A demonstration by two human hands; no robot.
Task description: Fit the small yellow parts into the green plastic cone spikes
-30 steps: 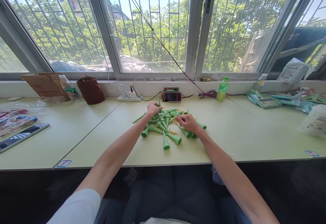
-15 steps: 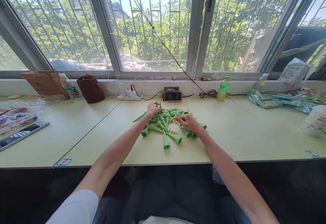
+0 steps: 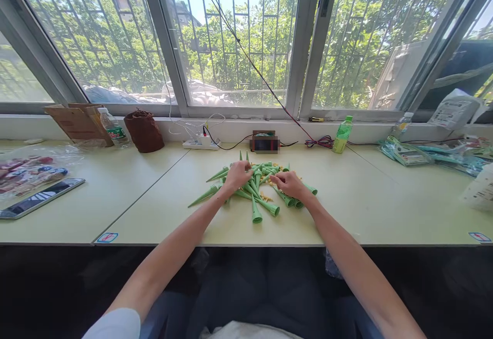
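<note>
A heap of green plastic cone spikes (image 3: 259, 195) lies on the pale table (image 3: 346, 210), with small yellow pieces (image 3: 265, 196) scattered among them. My left hand (image 3: 238, 175) rests on the heap's left side, fingers curled round a green spike whose tip (image 3: 200, 198) points left. My right hand (image 3: 288, 184) sits on the heap's right side, its fingers pinched together over the spikes; what they pinch is too small to make out.
On the sill side stand a power strip (image 3: 202, 143), a small black device (image 3: 264, 142), a green bottle (image 3: 342, 134), a brown pouch (image 3: 144, 130) and a cardboard box (image 3: 79, 122). A tablet (image 3: 40, 198) and packets lie at left, more packets (image 3: 431, 151) at right.
My left hand has drawn back toward me from the heap's far side and pulled a spike out to the left. The view has shifted slightly. My right hand has barely moved.
</note>
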